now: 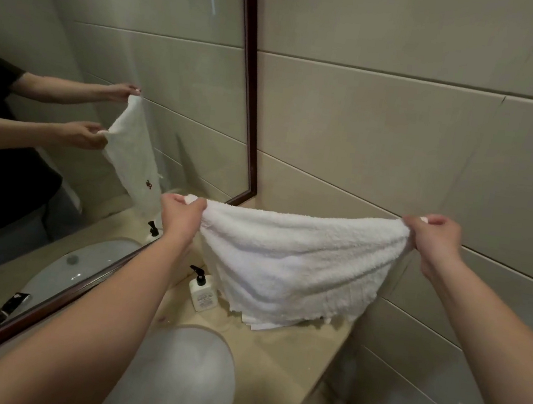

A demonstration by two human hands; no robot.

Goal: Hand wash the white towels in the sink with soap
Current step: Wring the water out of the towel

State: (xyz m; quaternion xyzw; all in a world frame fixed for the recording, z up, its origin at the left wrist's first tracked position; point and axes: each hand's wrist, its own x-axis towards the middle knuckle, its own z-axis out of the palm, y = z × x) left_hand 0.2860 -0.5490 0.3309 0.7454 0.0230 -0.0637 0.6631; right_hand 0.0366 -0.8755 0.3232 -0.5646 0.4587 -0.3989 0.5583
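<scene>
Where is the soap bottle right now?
In the head view, the soap bottle stands on the counter behind the sink, just left of the hanging white towel.

Your beige countertop (275, 364) holds the white sink (183, 376) at six o'clock. A white pump bottle (202, 291) stands at its twelve o'clock, with folded white towels (260, 323) lying at one o'clock.

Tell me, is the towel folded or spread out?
Spread out: the left hand and right hand hold the towel stretched by its top corners.
</scene>
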